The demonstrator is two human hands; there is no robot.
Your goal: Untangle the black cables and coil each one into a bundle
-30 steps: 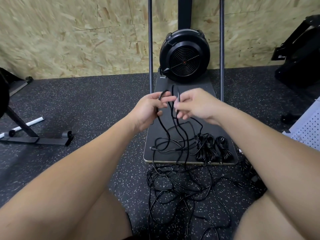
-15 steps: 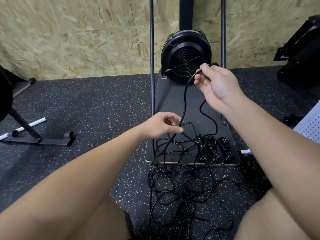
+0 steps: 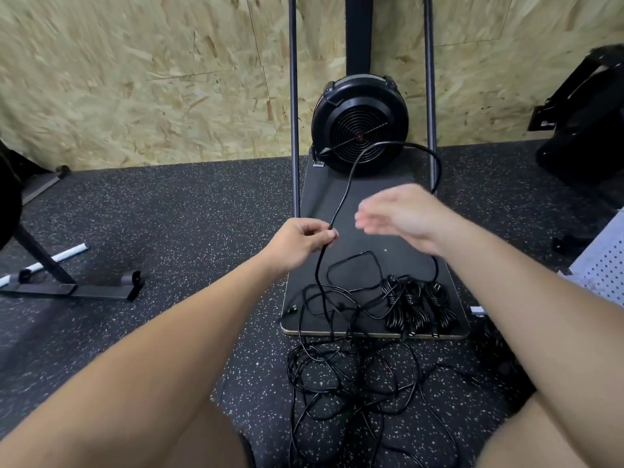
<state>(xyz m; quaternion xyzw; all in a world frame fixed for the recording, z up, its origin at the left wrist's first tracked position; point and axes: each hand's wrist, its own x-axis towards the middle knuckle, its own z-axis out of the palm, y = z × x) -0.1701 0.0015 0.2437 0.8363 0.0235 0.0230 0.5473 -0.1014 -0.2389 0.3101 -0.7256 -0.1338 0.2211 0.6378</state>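
left hand (image 3: 301, 243) pinches black cable (image 3: 349, 177), arching to 1 o'clock | right hand (image 3: 401, 214) blurred, fingers spread, cable behind it | tangle (image 3: 351, 376) on floor, 6 o'clock | three coiled bundles (image 3: 418, 304) on board (image 3: 364, 211)

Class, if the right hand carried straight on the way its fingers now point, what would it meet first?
Probably the raised black cable that the left hand pinches. The blurred right hand points leftward toward it; depth is unclear.
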